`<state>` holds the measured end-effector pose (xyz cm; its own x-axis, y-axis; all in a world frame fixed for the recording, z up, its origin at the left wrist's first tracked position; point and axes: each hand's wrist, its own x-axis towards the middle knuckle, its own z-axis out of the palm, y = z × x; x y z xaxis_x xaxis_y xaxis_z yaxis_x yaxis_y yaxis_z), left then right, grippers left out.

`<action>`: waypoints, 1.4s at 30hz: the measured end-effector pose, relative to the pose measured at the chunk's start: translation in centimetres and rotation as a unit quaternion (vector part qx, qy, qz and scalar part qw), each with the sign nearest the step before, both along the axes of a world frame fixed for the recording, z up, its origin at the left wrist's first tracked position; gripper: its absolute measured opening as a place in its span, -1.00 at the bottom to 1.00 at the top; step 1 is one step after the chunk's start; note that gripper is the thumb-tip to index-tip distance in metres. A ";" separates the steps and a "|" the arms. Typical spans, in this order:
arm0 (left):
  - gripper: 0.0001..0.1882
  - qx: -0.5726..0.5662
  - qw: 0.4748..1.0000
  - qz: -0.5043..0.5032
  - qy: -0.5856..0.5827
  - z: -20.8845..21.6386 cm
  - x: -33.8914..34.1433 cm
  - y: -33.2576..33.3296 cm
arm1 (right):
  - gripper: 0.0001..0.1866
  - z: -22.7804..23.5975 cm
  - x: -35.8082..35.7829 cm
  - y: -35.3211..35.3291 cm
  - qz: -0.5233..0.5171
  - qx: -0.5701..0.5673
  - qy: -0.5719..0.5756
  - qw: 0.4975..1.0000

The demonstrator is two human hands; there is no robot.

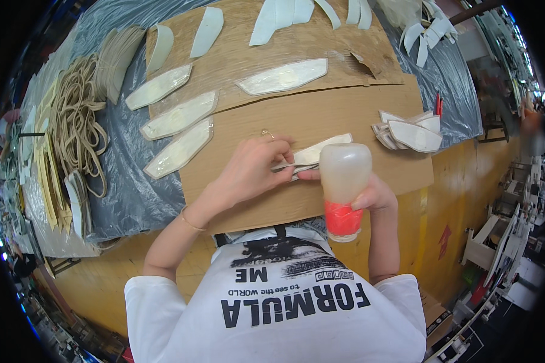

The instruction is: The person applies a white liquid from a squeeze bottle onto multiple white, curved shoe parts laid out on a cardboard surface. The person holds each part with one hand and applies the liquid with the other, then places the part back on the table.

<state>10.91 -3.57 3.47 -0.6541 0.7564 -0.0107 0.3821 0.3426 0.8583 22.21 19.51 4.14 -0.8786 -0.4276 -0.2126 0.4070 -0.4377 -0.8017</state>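
Note:
My left hand (pixel 259 167) is closed, its fingertips pinching the left end of a long white piece (pixel 324 149) with pointed ends. Part of this piece is hidden behind a translucent plastic bottle (pixel 346 172) with a red band round its lower part. The fingers of my right hand (pixel 375 195) are wrapped round that bottle, and one fingertip reaches left to the edge of the white piece. Below the pinched piece, edges of further layers show near my fingertips. Brown cardboard (pixel 242 215) lies under both hands.
Similar white pieces (pixel 181 148) with brown borders lie at the left, and a pile of them (pixel 413 133) sits at the right beside a red pen (pixel 439 104). Bundled beige cord (pixel 75 115) lies far left on plastic sheeting (pixel 145 206). Pale curved strips (pixel 278 18) line the back.

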 end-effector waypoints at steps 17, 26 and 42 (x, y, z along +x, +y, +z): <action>-0.87 0.077 0.987 0.133 0.052 1.2 0.0 -1.3 | 0.00 0.3 1.9 -1.4 -0.102 -0.023 -0.160 0.981; -0.77 -0.097 0.845 0.108 0.514 1.4 2.4 -15.1 | -0.16 -1.5 2.2 -1.6 -0.166 -0.133 -0.084 0.974; -0.53 -0.143 0.898 0.167 0.382 1.3 4.8 -19.5 | -0.30 -1.1 2.1 -0.1 -0.479 0.126 -0.036 0.868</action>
<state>15.68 -23.08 4.81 -0.7430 0.5546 0.3747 0.6566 0.7123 0.2479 24.31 19.37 3.07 -0.7853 0.5606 -0.2628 0.0059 -0.4178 -0.9085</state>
